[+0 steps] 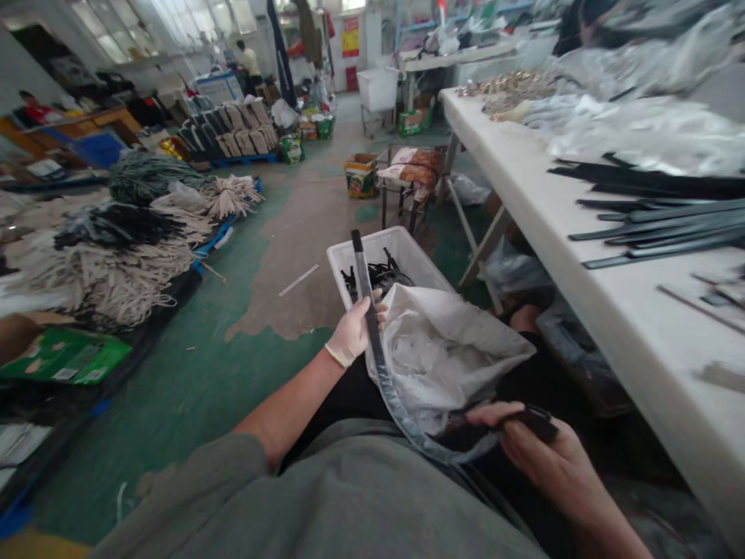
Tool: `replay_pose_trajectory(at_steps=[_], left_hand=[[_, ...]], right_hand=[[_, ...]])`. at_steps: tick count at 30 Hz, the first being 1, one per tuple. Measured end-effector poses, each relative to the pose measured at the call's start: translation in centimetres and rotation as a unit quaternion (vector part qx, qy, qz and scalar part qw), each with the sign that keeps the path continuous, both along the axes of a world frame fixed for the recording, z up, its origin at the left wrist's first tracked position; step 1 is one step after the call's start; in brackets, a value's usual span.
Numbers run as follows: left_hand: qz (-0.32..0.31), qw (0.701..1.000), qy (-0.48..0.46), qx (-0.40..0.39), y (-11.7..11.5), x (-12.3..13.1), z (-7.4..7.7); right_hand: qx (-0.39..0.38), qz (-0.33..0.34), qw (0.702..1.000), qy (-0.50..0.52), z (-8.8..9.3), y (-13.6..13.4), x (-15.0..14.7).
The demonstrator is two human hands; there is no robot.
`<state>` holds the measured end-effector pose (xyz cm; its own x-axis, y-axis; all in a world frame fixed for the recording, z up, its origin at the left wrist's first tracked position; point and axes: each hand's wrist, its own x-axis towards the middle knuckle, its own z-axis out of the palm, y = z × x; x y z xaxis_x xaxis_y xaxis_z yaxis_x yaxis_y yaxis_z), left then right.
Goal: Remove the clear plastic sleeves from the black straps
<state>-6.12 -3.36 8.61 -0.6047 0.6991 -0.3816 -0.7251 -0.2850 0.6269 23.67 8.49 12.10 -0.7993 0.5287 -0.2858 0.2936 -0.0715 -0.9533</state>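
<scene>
My left hand (356,330), in a pale glove, is closed around a long black strap in a clear sleeve (378,357) that rises toward a white bin (401,244). The strap curves down across my lap to my bare right hand (538,446), which is closed on its dark end (538,423). An open white sack (448,349) of clear wrappers lies on my lap between the two hands. Black pieces (378,276) fill the bin behind the sack.
A long white table (582,295) runs along the right with black straps (657,225) and clear bags (640,124). Piles of cord bundles (116,248) cover the floor at left. A stool (410,175) and boxes (361,175) stand ahead. A person (250,62) stands far off.
</scene>
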Motion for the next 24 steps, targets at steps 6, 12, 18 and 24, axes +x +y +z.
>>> replay_pose_trajectory(at_steps=[6, 12, 18, 24], left_hand=[[-0.316, 0.934, 0.168, -0.011, 0.7, 7.6, -0.5], [-0.422, 0.876, 0.23, -0.038, 0.1, 9.6, -0.5], [-0.31, 0.897, 0.315, -0.014, 2.0, 11.1, 2.4], [-0.427, 0.83, 0.354, -0.06, 0.5, 13.0, 2.9]], right_hand=[[-0.022, -0.106, 0.987, 0.122, 0.9, 3.1, -4.8], [0.004, -0.122, 0.979, 0.165, 1.8, 4.4, -5.9], [0.163, -0.003, 0.979, 0.125, 4.5, 0.7, -6.8], [0.117, -0.151, 0.976, 0.101, 4.4, 2.4, -3.6]])
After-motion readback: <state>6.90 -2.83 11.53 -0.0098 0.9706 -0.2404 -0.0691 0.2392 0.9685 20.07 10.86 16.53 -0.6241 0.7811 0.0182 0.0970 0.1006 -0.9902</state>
